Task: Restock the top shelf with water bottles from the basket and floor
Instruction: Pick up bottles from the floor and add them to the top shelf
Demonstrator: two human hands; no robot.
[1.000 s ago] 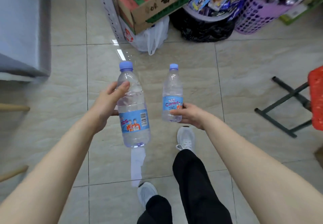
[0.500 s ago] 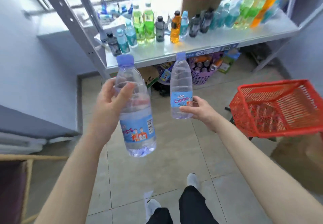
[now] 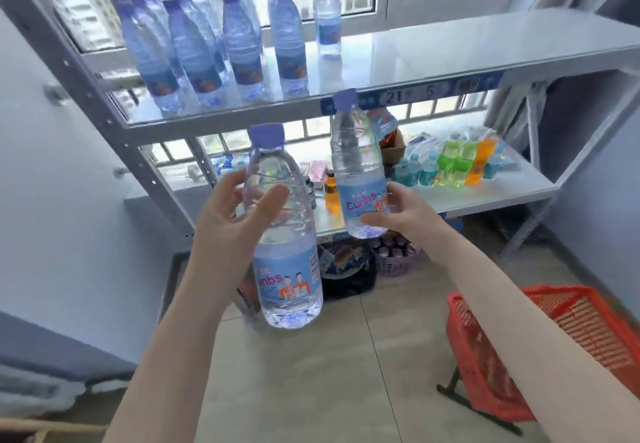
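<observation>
Left bottle [image 3: 284, 235]: a clear water bottle with a lilac cap and a blue label, held upright in front of the shelving, below the top shelf's edge.
Left hand [image 3: 228, 231]: fingers [image 3: 266, 205] curled round the bottle's upper body above the label, thumb across the near face, clamped on it.
Right bottle [image 3: 358, 172]: same kind, upright, farther from the camera; its cap reaches the top shelf's front lip.
Right hand [image 3: 398, 212]: fingers [image 3: 375, 221] closed on the bottle's lower part, over the label and near its base.
Bottles in hand: two, one each, apart from one another.
Top shelf [image 3: 467, 48]: a pale board before a window; its right part is bare.
Shelf stock [image 3: 221, 37]: water bottles of the same kind grouped on the left part in rows running back toward the window, four across the front; one more stands alone just right of them. The rows behind overlap, so the full count cannot be told.
Price strip [image 3: 412, 94]: runs along the shelf lip; the right bottle's cap overlaps it.
Lower shelf [image 3: 485, 197]: coloured drinks in green, orange and teal, partly hidden behind the held bottles.
Floor [image 3: 346, 356]: tiled; a purple basket [image 3: 398, 262] of goods stands under the shelving.
Red basket [image 3: 571, 332]: on a dark stand at lower right, partly covered by the right forearm; contents not visible.
</observation>
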